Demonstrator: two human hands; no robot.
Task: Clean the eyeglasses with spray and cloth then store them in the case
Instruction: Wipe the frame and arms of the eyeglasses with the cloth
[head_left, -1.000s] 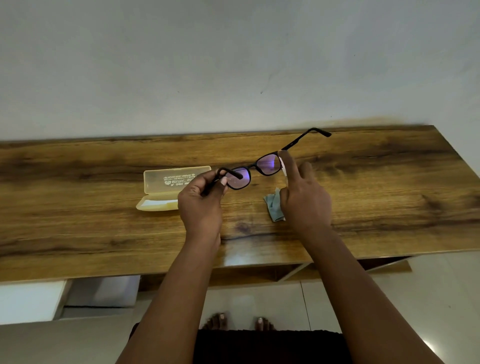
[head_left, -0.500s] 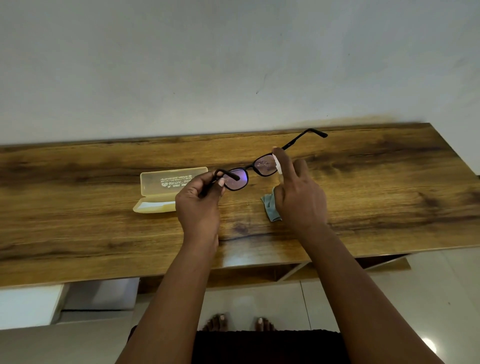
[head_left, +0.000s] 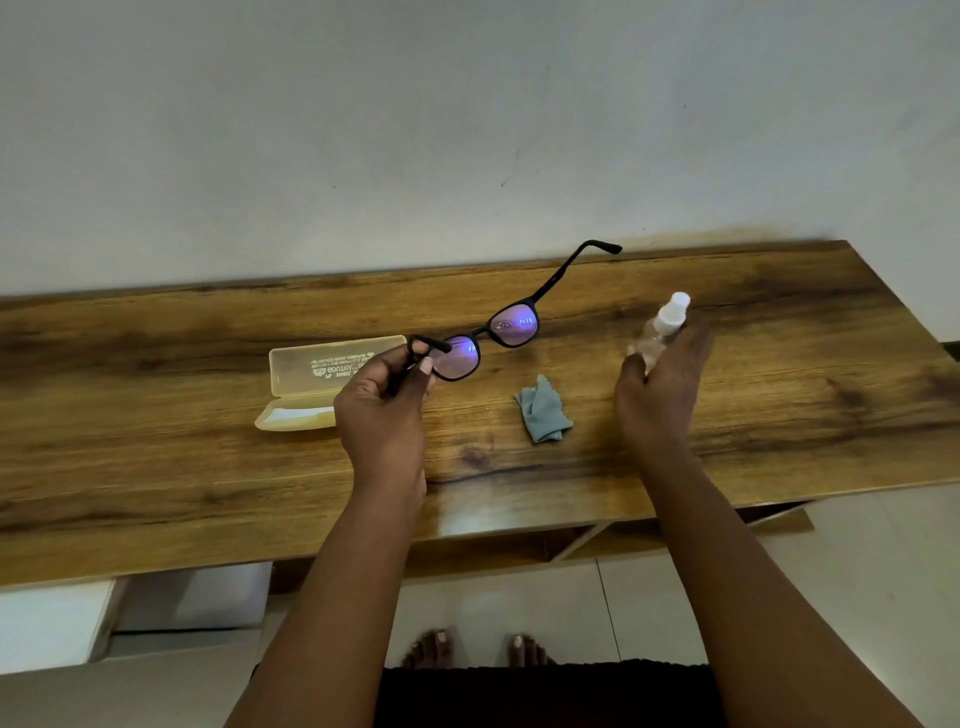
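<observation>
My left hand (head_left: 382, 410) pinches the left corner of the black eyeglasses (head_left: 511, 325) and holds them above the wooden table (head_left: 156, 467), one temple arm stretched out toward the wall. Droplets show on the right lens. To the right of the glasses, my right hand (head_left: 662, 384) grips a small clear spray bottle (head_left: 667, 319) with a white cap. A crumpled blue-grey cloth (head_left: 543, 410) lies on the table between my hands. The pale yellow case (head_left: 317, 374) lies open to the left, partly behind my left hand.
A white wall runs along the table's far edge. Below the table's near edge are a tiled floor, a white box at the left and my bare feet.
My right hand has moved away from the right lens to the right with the spray bottle, uncovering the cloth. My left hand still holds the glasses.
</observation>
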